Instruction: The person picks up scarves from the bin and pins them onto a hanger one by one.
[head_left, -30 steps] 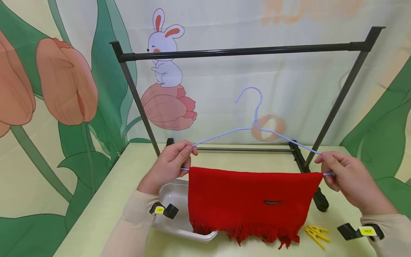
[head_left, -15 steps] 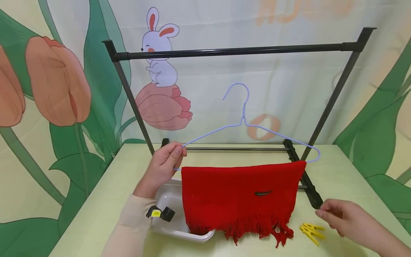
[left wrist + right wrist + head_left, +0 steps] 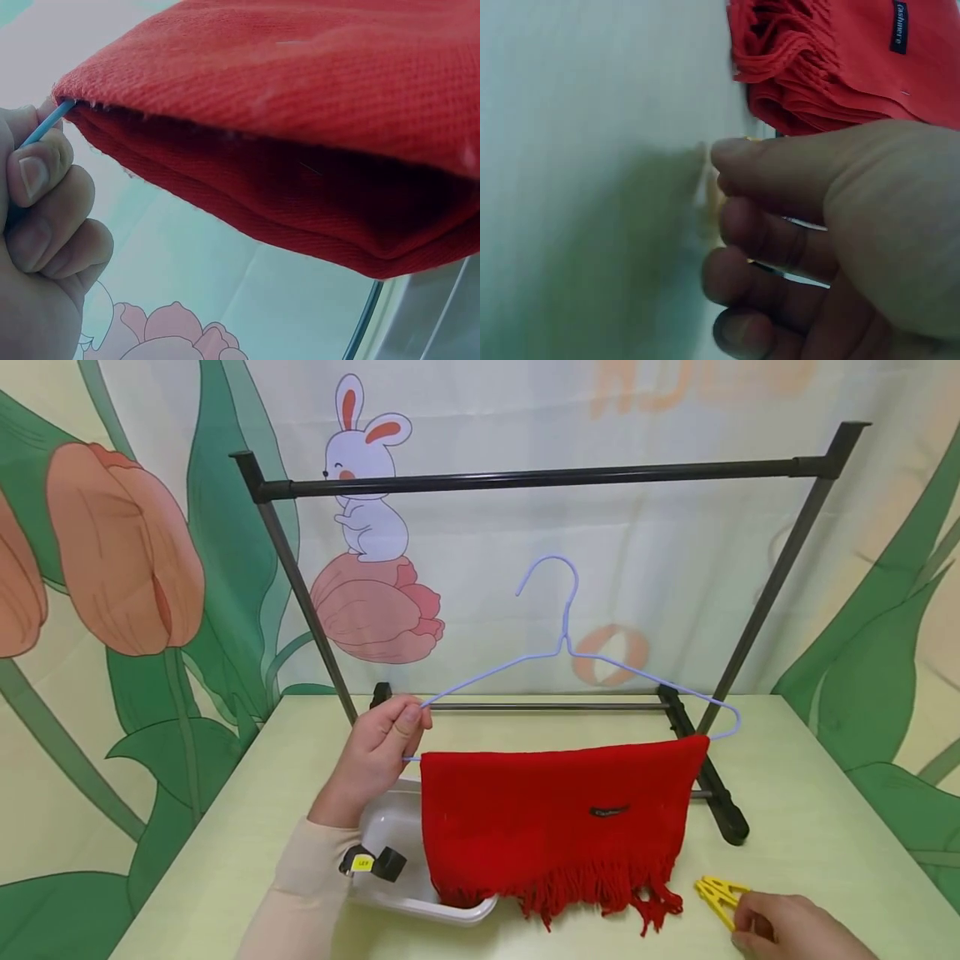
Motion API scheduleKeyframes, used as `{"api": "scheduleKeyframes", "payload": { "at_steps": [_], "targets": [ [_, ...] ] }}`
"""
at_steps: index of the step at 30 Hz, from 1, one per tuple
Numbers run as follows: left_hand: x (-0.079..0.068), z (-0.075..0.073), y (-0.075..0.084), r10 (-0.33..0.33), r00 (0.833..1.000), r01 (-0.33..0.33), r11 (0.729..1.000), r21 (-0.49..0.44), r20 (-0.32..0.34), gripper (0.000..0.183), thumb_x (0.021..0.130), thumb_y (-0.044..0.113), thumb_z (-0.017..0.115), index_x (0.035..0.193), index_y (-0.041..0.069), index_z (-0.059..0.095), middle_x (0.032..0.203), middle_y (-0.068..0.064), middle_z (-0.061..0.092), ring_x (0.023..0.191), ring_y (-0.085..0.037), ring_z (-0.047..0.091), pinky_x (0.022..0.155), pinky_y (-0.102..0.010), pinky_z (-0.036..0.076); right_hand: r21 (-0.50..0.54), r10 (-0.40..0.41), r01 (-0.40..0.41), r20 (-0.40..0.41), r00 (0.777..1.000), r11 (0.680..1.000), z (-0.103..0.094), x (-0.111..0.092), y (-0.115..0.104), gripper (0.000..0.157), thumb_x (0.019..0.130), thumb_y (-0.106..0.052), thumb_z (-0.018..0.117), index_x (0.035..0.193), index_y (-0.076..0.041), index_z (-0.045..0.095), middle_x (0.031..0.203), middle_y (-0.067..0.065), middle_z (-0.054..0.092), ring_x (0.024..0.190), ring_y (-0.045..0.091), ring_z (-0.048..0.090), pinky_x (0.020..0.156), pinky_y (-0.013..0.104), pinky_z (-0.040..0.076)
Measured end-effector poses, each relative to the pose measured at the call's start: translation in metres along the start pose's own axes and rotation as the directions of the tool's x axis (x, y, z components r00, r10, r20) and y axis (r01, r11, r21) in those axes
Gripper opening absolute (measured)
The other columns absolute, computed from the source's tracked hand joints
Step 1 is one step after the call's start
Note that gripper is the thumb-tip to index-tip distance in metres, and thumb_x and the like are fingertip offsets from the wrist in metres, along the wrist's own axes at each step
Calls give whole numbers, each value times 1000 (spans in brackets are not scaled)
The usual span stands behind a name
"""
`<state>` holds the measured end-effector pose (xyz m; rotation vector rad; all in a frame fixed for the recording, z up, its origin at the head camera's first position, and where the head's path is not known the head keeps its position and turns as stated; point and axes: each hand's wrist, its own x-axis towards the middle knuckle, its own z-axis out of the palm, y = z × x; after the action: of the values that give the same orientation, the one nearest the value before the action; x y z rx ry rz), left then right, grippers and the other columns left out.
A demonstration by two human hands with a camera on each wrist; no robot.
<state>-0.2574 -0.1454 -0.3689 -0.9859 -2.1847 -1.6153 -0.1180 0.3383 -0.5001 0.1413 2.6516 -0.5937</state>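
Observation:
A folded red scarf (image 3: pixel 555 814) with a fringe hangs over the lower bar of a lilac wire hanger (image 3: pixel 565 639), held up in front of a black rack. My left hand (image 3: pixel 378 743) grips the hanger's left corner; the left wrist view shows curled fingers (image 3: pixel 56 217) around the wire beside the scarf's fold. Low on the right, my right hand (image 3: pixel 798 931) has its fingertips right at the yellow clothespins (image 3: pixel 717 893) on the table. I cannot tell whether it pinches one. A dark label (image 3: pixel 899 28) reading "Cashmere" shows on the scarf.
The black rack (image 3: pixel 525 482) stands behind the hanger, its right foot (image 3: pixel 727 822) reaching toward the front. A white plastic basin (image 3: pixel 390 893) sits under the scarf's left side, partly hidden. A printed curtain (image 3: pixel 480 577) hangs behind the pale table (image 3: pixel 247 827).
My right hand has let go of the hanger's right corner and moved down to the yellow clothespins. The hanger's right end has come free; my left hand keeps its grip.

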Motion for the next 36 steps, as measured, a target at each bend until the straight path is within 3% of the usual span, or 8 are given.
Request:
{"api": "scheduleKeyframes", "payload": {
  "at_steps": [7, 14, 20, 22, 25, 28, 32, 36],
  "targets": [
    [-4, 1, -1, 6, 1000, -6, 1000, 11, -6, 19, 114, 6, 48, 102, -4, 60, 66, -10, 46, 58, -17, 45, 50, -25, 41, -31, -14, 12, -49, 999, 999, 9, 4, 0, 19, 96, -23, 82, 95, -10, 68, 75, 0, 55, 74, 17, 51, 67, 31, 44],
    [-8, -1, -5, 6, 1000, -5, 1000, 15, -26, 20, 114, 5, 48, 100, -4, 60, 65, -9, 45, 56, -16, 43, 49, -25, 38, -26, -31, 28, -118, 993, 999, -6, 0, -8, 12, 102, -14, 74, 103, -4, 67, 85, 1, 60, 78, 18, 53, 72, 33, 51],
    [-10, -2, -6, 13, 999, -13, 1000, 13, -33, 20, 114, 4, 47, 100, -4, 60, 65, -9, 45, 56, -15, 42, 49, -24, 37, -5, -124, 129, -324, 938, 992, -28, -9, -11, 13, 108, -18, 66, 115, -7, 68, 113, 9, 65, 90, 19, 62, 67, 26, 54],
    [-9, -3, -6, 18, 999, -17, 1000, 16, -32, 19, 113, 4, 48, 100, -4, 60, 65, -9, 45, 56, -16, 43, 49, -24, 38, 19, -139, 156, -351, 926, 988, -35, -12, -16, 17, 109, -18, 64, 119, -5, 67, 119, 13, 68, 96, 23, 67, 72, 32, 60],
    [-9, -2, -5, 20, 999, -20, 1000, 14, -26, 19, 113, 4, 48, 101, -4, 60, 65, -10, 46, 56, -16, 43, 50, -24, 38, 69, -137, 172, -353, 925, 983, -45, -14, -25, 21, 111, -18, 61, 123, -1, 65, 115, 12, 72, 99, 26, 69, 77, 40, 64],
    [-7, -1, -4, 20, 1000, -20, 1000, 0, -19, 20, 114, 5, 48, 101, -4, 60, 65, -10, 45, 56, -16, 43, 50, -24, 39, 90, -147, 196, -388, 910, 976, -53, -16, -37, 20, 113, -18, 58, 122, -2, 65, 109, 8, 75, 97, 25, 69, 75, 30, 62],
    [-4, 2, -3, 14, 1000, -14, 1000, -5, -13, 20, 114, 5, 48, 100, -4, 60, 66, -10, 45, 57, -16, 44, 51, -24, 40, 73, -219, 295, -510, 832, 953, -57, -22, -55, 19, 112, -17, 59, 125, -4, 66, 109, 7, 76, 90, 11, 67, 69, 19, 56],
    [-3, 3, -3, 5, 1000, -5, 1000, 11, -7, 20, 114, 6, 48, 99, -2, 60, 66, -11, 46, 58, -15, 45, 51, -24, 42, 11, -369, 483, -632, 682, 875, -60, -24, -76, 15, 105, -5, 68, 120, -10, 69, 101, -1, 75, 80, -1, 60, 65, 18, 55]
  ]
}}
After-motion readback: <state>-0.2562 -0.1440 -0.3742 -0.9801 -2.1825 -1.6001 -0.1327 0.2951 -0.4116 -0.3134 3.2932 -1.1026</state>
